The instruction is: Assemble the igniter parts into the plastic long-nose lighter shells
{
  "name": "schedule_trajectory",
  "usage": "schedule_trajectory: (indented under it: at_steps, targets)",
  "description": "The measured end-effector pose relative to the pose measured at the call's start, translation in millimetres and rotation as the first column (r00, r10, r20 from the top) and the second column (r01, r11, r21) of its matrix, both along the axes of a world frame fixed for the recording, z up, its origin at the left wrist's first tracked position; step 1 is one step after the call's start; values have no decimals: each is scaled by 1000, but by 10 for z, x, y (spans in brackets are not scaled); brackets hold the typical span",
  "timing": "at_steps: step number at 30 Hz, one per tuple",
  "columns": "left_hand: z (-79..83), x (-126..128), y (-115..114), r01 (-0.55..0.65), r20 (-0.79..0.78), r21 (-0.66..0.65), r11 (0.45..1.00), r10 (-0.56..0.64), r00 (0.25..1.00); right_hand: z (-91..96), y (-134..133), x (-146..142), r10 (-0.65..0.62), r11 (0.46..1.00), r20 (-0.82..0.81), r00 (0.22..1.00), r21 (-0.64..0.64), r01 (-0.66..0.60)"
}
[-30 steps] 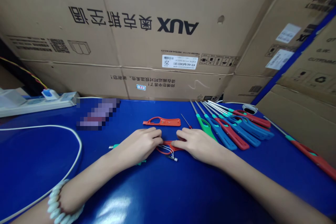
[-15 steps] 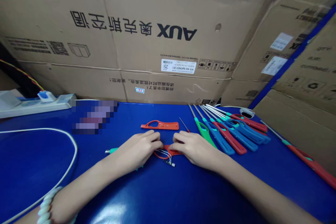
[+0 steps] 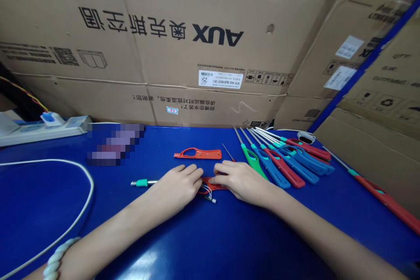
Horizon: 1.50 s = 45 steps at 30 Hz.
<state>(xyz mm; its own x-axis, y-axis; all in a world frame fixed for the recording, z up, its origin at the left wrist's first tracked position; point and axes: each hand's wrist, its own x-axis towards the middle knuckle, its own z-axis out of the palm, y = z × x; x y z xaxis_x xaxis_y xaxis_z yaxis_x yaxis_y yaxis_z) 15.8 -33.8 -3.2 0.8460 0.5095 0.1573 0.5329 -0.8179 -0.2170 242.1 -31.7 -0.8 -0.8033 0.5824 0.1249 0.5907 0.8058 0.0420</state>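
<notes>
Between my hands lies an orange-red lighter casing half (image 3: 217,183). White wires (image 3: 206,189) loop out of it toward a small pale-tipped component (image 3: 211,200) at its near side. My left hand (image 3: 182,187) is closed over the casing's left end, fingers curled down and fingertips hidden. My right hand (image 3: 241,180) pinches the casing's right part between thumb and fingers. Left of my left hand a metal tube with a green collar (image 3: 142,183) sticks out. A matching casing half (image 3: 205,154) rests just beyond, near a thin red-handled pointed tool (image 3: 229,152) partly behind my right hand.
Several long-necked lighters in green (image 3: 254,162), blue (image 3: 275,173) and red (image 3: 286,170) fan out at right. Another red lighter (image 3: 383,197) lies farther right. Cardboard (image 3: 170,61) walls the back. A power strip (image 3: 49,130) and white cable (image 3: 88,179) occupy the left.
My left hand has shifted, leaving more of the metal tube and green collar exposed. The wires sit more bunched beside it. A green piece seen below that hand is now hidden. The view has shifted slightly.
</notes>
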Motion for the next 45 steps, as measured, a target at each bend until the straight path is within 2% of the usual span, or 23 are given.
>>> schedule_trajectory:
  at_steps: [3,6,11,14,16,19,21,27,30,34,38,45]
  targets:
    - [22,1,-20,-44,29,-68,997,46,999,-9,-1,4,4,1000,1,1000,-4,-4]
    - [59,-32,-3,-83,94,-209,974,105,990,-8,-12,4,-2,1000,-9,1000,-21,2]
    - [199,-182,95,-15,212,-447,895,123,970,80,-42,9,-17,993,-27,999,-113,14]
    - [343,-332,126,-4,255,-508,862,155,955,161,-56,28,-38,986,-40,998,-161,31]
    - [429,-434,117,-49,191,-587,808,197,962,206,-68,35,-55,985,-67,996,-168,43]
    - [500,-532,77,-194,-4,-687,700,264,965,245,-103,7,-82,984,-117,990,-170,62]
    - [509,-538,51,-250,-75,-697,672,279,957,246,-139,-45,-88,981,-114,990,-182,66]
    - [484,-401,25,-300,-129,-676,673,293,947,140,-237,-216,-11,994,-5,1000,-112,10]
    - [460,-380,36,-285,-115,-693,663,288,951,102,-251,-243,4,996,3,1000,-84,-4]
    - [421,-399,65,-192,-33,-730,656,247,969,130,-247,-238,-61,991,-46,997,-121,55]
    - [413,-405,90,-138,-9,-759,636,202,979,146,-227,-217,-111,985,-161,981,-152,87]
    - [415,-431,104,-123,9,-776,618,207,978,101,-190,-198,-176,976,-281,943,-177,129]
